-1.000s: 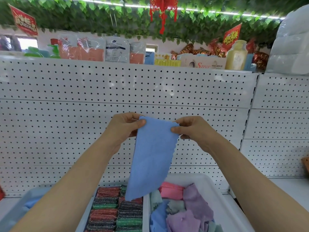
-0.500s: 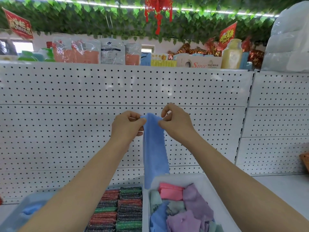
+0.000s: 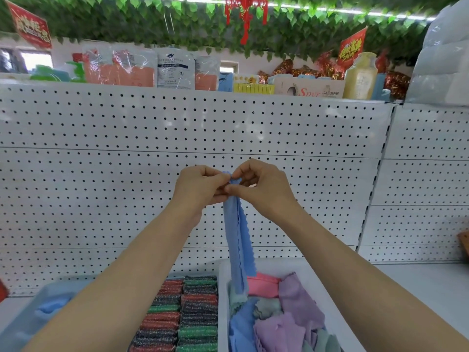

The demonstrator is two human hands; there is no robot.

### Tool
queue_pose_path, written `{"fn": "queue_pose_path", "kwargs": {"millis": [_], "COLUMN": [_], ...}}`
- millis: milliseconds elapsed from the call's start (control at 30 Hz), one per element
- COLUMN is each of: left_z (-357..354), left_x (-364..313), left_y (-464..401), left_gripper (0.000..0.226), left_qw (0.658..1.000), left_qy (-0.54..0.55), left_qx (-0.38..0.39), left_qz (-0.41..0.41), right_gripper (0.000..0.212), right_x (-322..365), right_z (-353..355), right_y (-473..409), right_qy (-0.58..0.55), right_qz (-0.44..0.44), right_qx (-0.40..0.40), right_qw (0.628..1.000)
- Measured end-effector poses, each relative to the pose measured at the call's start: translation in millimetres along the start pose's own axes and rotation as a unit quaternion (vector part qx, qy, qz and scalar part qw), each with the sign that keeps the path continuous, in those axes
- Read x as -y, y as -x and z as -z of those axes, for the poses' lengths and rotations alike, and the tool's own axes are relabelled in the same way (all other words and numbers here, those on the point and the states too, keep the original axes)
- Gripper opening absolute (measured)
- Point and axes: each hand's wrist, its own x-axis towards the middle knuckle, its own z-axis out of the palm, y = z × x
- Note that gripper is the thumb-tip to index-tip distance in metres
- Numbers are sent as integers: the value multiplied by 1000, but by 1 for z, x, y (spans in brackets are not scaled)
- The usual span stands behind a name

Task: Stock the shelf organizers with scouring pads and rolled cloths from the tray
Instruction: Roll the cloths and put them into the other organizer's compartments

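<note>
My left hand (image 3: 200,186) and my right hand (image 3: 261,186) are pressed together in front of the pegboard, both pinching the top of a blue cloth (image 3: 237,237). The cloth hangs folded into a narrow strip, its lower end reaching into the white tray (image 3: 223,288). Loose pink, purple, blue and pale green cloths (image 3: 281,316) lie in that tray. To its left, rows of red, green and dark scouring pads (image 3: 187,316) fill an organizer. A pale blue organizer (image 3: 30,316) at the far left holds a blue rolled cloth (image 3: 52,306).
A white pegboard wall (image 3: 127,186) stands right behind my hands. Its top ledge carries packaged goods, a box and a yellow bottle (image 3: 360,76). A white shelf surface (image 3: 418,283) extends to the right of the tray. Green leaf garland hangs overhead.
My hands came together, folding the spread blue cloth lengthwise from a wide sheet into a narrow hanging strip. The hands also rose slightly.
</note>
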Motion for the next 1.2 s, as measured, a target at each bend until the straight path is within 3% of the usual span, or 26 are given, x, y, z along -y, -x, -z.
{"fn": "queue_pose_path", "kwargs": {"millis": [200,300,367,400,467,533,667,833,1000,1067,1200], "left_z": [1,11,21,24,25,19,13,14,16,16,19], "left_x": [-3,5,11,14,18,18,15,11,6,7,10], "left_y": [6,1,-4,-6,-7,-6,-8,-9,-12,-14,-15], "left_gripper": [9,54,82,79,51,34,22,35,33,30,25], "left_qw": [1000,994,992,990,981,979,979,974,970,975,978], "left_qy": [-6,-78,-97,-77,-3,58,115,131,156,141,120], "left_qx": [16,10,62,113,193,189,148,172,175,157,151], "left_qz": [-15,-71,-43,-20,24,48,75,71,67,72,82], "right_gripper": [12,12,17,20,25,31,48,61,19,23,39], "right_x": [-6,-8,-10,-10,-11,-14,-34,-72,-91,-101,-102], "right_z": [-6,3,10,13,15,15,5,-19,-39,-48,-37], "right_y": [1,-1,-3,-4,-4,-1,17,52,87,102,116], "right_qy": [21,-23,-59,-77,-108,-127,-180,-250,-210,-168,-115], "right_qz": [34,23,10,8,4,-3,-69,-168,-209,-222,-223], "right_qx": [-31,-39,-19,-4,15,12,30,130,157,167,264], "right_qw": [999,999,998,997,994,992,981,945,942,946,931]}}
